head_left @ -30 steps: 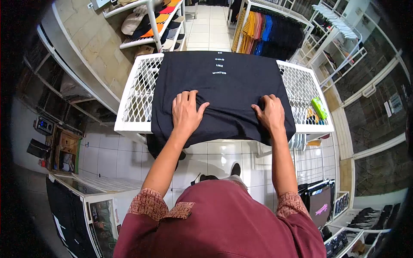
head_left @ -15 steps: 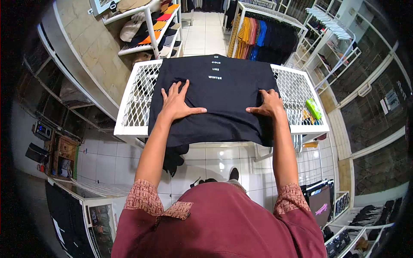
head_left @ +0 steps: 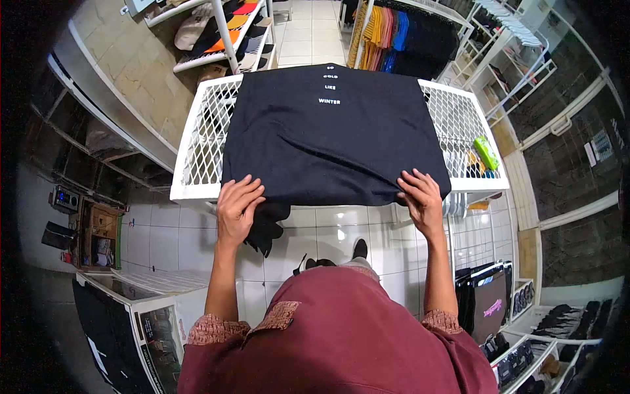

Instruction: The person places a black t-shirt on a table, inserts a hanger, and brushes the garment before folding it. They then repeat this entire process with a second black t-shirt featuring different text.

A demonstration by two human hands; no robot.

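A black shirt point(head_left: 341, 141) with small white lettering near its far edge lies across a white mesh-topped table point(head_left: 197, 190). At the shirt's near left corner, my left hand point(head_left: 240, 205) has its fingers closed on the cloth. My right hand point(head_left: 421, 200) grips the near edge on the right, its fingertips over the fabric and thumb beneath. Creases run diagonally through the middle of the shirt towards my right hand.
A bright green packet point(head_left: 485, 153) lies on the table's right side. Caps fill a white shelf point(head_left: 223, 39) at the far left. Coloured shirts point(head_left: 380, 36) hang on a rack beyond the table. Dark cloth point(head_left: 266, 226) hangs below the table's near edge.
Both hands have moved from flat on the shirt back towards me to its near edge and closed on it. The near part of the shirt looks smoother and wider at the edge.
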